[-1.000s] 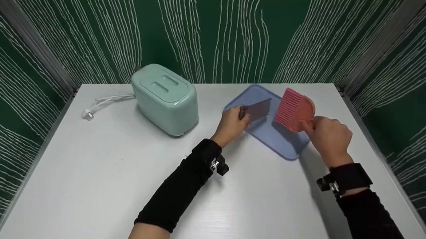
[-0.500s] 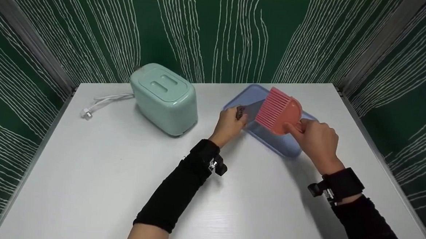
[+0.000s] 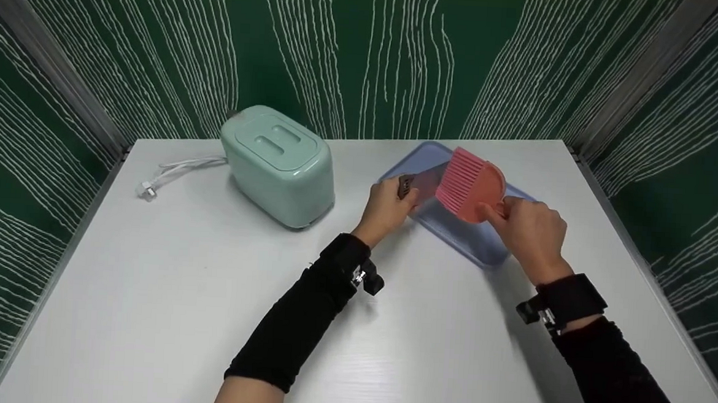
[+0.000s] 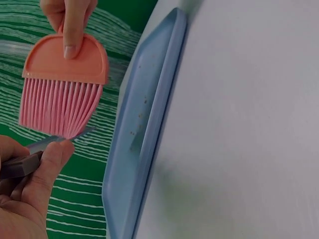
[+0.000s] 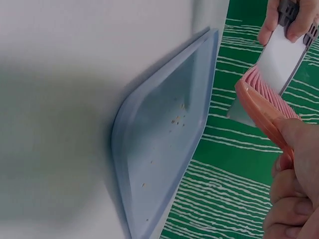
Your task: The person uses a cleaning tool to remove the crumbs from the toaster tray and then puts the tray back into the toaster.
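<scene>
My left hand (image 3: 386, 209) pinches the dark, slotted end of a thin metal crumb tray (image 3: 427, 183), holding it tilted above a blue tray (image 3: 480, 241). By its short handle, my right hand (image 3: 532, 235) grips an orange-red brush (image 3: 483, 192) with pink bristles. Those bristles lie against the metal plate, as the right wrist view shows, and cover part of it in the head view. Small brown crumbs (image 5: 177, 120) are scattered over the blue tray's bottom.
A mint-green toaster (image 3: 278, 166) stands left of the blue tray. Its white cord and plug (image 3: 147, 190) lie to the toaster's left on the white table (image 3: 163, 308). Green walls with white lines (image 3: 366, 60) rise around the table.
The brush has moved left with my right hand, from beside the crumb tray onto its face, then shifted only slightly. My left hand has stayed nearly still.
</scene>
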The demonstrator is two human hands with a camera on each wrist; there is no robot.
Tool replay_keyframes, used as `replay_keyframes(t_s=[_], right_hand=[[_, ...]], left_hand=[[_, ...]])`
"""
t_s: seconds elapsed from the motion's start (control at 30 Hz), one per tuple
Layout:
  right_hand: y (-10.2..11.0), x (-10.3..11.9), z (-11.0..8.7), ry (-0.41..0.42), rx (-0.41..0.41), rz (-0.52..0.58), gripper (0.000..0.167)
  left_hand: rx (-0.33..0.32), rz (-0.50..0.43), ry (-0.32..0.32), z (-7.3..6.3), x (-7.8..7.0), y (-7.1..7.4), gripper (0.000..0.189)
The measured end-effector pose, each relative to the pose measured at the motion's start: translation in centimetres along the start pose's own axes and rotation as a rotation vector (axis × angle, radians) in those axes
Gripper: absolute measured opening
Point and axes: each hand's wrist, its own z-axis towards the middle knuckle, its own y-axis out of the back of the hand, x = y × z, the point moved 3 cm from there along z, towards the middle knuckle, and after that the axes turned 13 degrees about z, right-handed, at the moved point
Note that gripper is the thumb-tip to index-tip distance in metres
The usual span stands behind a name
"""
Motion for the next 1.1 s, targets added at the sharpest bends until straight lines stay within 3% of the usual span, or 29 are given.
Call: replay_keyframes(t_s=[0.5,0.73,0.87,0.97,1.1], right_hand=[[0.9,-3.9,0.1,-0.128,0.066,-0.084,0.058],[2.0,-4.5,-0.8,-0.191,0.173,0.036,0.059],[2.2,-4.4,-1.3,-0.268,0.286,0.146,0.064],[2.1,-4.3,-1.5,-0.332,0.380,0.206,0.065],[1.8,-3.9,-1.7,-0.356,0.444,0.241,0.064]], left_hand=[[0.057,-0.034,-0.002,-0.2,0.2,-0.4,0.014],[0.035,0.013,-0.031,0.0,0.2,0.0,0.018],[0.031,0.033,-0.072,0.0,0.1,0.2,0.018],[0.045,-0.006,-0.081,0.0,0.1,0.1,0.019],[0.047,0.003,-0.090,0.0,0.0,0.0,0.025]])
